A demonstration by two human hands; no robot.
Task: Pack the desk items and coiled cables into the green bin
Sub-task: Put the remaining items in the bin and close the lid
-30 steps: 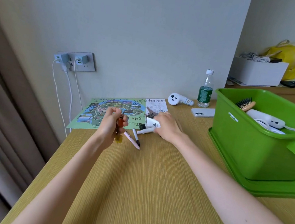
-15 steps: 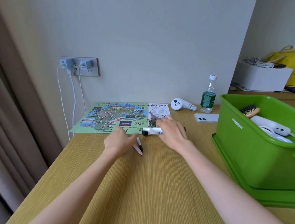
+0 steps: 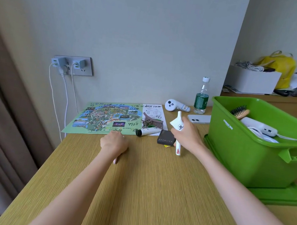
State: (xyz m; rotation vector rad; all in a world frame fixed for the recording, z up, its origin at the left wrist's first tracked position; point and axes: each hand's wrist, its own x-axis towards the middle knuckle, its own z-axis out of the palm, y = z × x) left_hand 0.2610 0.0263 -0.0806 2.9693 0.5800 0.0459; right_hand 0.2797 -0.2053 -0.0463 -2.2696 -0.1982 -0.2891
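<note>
Wooden desk (image 3: 152,197) fills most of the view, pushed against a pale wall. Standing on its right side is the green bin (image 3: 242,152), the container for the task, which sits on top of its own green lid (image 3: 283,198). Inside the bin lie a white power strip (image 3: 258,125) with its cable and a wooden hairbrush (image 3: 240,112). A colourful printed map (image 3: 102,118) lies flat at the back of the desk, below a wall socket (image 3: 74,65) with two chargers plugged in. The person's right hand (image 3: 187,137) is raised just left of the bin, fingers wrapped round a white marker (image 3: 177,148) held roughly upright, together with a flattened white tube (image 3: 177,124). The left hand (image 3: 114,143) rests knuckles-up on the desk near the map's front edge, fingers curled round a pink pen (image 3: 114,161) whose tip pokes out below the hand. Behind the right hand stand a water bottle (image 3: 201,100), a white controller (image 3: 174,105) and a phone (image 3: 200,118) lying flat. Between the hands, still on the desk, are a brown hair claw (image 3: 151,122) on the map's corner, a small black box (image 3: 166,138) and a black-capped tube (image 3: 148,131) lying on its side.
</note>
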